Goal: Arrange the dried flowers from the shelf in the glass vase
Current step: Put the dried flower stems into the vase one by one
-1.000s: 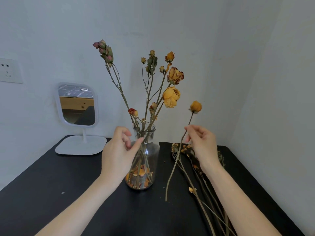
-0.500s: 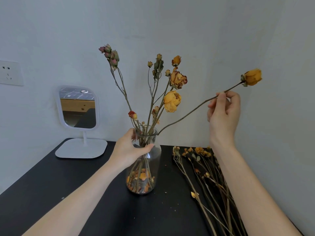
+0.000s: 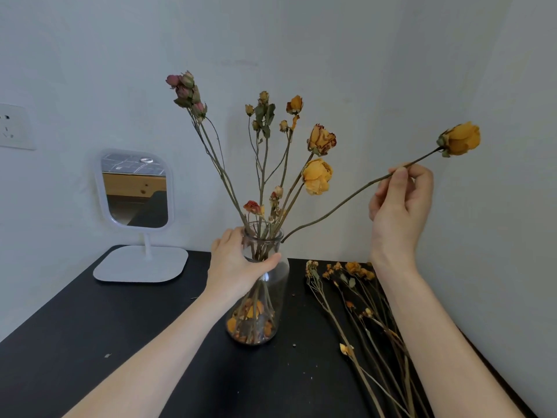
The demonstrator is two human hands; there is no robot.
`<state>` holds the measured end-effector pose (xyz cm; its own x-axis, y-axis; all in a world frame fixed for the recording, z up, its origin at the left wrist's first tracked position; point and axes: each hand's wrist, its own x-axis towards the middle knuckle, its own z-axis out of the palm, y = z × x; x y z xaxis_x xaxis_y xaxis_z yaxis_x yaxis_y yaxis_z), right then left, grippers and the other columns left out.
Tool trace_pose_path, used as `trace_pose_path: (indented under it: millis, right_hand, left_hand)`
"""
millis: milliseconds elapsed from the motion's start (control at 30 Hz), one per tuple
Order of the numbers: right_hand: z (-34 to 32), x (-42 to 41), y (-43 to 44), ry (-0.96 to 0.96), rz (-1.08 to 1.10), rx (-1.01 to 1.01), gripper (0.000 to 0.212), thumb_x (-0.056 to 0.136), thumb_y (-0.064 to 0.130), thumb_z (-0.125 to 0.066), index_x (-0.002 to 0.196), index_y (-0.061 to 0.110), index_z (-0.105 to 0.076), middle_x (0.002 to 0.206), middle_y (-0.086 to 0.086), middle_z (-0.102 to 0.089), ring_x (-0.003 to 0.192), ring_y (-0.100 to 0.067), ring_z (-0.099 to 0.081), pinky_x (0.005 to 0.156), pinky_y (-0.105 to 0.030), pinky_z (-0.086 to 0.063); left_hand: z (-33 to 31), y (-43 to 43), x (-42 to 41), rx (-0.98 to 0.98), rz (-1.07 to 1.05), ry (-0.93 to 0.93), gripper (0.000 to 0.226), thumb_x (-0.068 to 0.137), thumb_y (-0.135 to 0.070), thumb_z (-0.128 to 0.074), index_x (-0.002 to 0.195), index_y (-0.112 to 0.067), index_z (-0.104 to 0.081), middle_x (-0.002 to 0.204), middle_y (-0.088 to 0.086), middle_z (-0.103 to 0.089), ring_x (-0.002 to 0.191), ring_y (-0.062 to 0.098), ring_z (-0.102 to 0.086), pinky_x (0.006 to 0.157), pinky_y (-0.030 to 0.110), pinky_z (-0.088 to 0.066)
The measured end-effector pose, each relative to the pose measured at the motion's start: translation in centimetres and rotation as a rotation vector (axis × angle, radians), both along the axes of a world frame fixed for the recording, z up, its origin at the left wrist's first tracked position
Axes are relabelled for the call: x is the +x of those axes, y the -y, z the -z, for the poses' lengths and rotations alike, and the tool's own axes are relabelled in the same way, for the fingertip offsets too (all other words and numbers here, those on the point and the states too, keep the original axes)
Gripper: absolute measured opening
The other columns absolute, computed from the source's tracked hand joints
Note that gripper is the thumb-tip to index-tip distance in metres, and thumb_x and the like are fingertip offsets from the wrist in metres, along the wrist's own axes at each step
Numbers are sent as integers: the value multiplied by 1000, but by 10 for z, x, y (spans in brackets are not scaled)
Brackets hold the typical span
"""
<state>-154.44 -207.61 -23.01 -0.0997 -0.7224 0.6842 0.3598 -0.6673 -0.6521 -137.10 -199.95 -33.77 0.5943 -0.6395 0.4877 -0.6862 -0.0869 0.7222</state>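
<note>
left hand (image 3: 238, 267) wraps the glass vase (image 3: 265, 285) neck on the black table (image 3: 90, 342). right hand (image 3: 398, 203) pinches the yellow rose stem (image 3: 331, 206), its foot at the rim. judged light, brittle; hold mid-stem, never the bloom.

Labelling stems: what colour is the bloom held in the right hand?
Golden yellow bloom, head view.

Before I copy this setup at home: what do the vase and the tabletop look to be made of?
Vase: clear glass, glossy; stems and petals show through its wall. Tabletop: black and matte, with barely any reflection; probably painted or laminated board, though the look leaves that open.
</note>
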Motion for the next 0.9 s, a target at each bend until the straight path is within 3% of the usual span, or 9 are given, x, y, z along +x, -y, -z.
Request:
trace_pose_path:
  millis: [167, 400, 600, 800, 900]
  right_hand:
    - [-6, -3, -2, 66, -34, 17, 23, 99, 14, -34, 82, 25, -46, 57, 13, -45, 47, -5, -36, 40, -13, -30]
    - [-9, -2, -3, 93, -81, 16, 23, 99, 12, -33, 83, 23, -45, 57, 10, -46, 46, -8, -37, 38, -13, -29]
    - [2, 9, -9, -238, -174, -115, 18, 97, 15, -43, 84, 23, -51, 66, 4, -56, 45, -6, -46, 40, -13, -35]
    - [11, 24, -10, -537, 8, -308, 6, 90, 21, -58, 87, 20, -62, 70, 14, -56, 60, -1, -50, 54, -14, -42]
    - [14, 31, -10, -654, 109, -342, 9, 88, 23, -61, 85, 18, -68, 72, 10, -61, 60, 0, -51, 56, -10, -40]
  left_hand:
    - [1, 5, -8, 26, -120, 58, 66, 63, -67, -63, 112, -22, -58, 103, -5, -48, 108, 17, -40, 75, 27, -36]
    - [4, 7, -11, 27, -197, 74, 72, 65, -69, -61, 117, -20, -55, 106, -4, -47, 110, 17, -37, 74, 29, -39]
    - [5, 7, -11, 19, -203, 88, 72, 65, -70, -60, 117, -19, -54, 108, -5, -48, 111, 16, -38, 75, 29, -39]
    - [5, 7, -12, 26, -217, 107, 73, 64, -73, -58, 114, -20, -54, 102, -9, -44, 108, 15, -37, 71, 28, -38]
    - [5, 7, -12, 24, -220, 106, 73, 63, -74, -57, 113, -21, -54, 100, -10, -42, 108, 15, -38, 70, 28, -38]
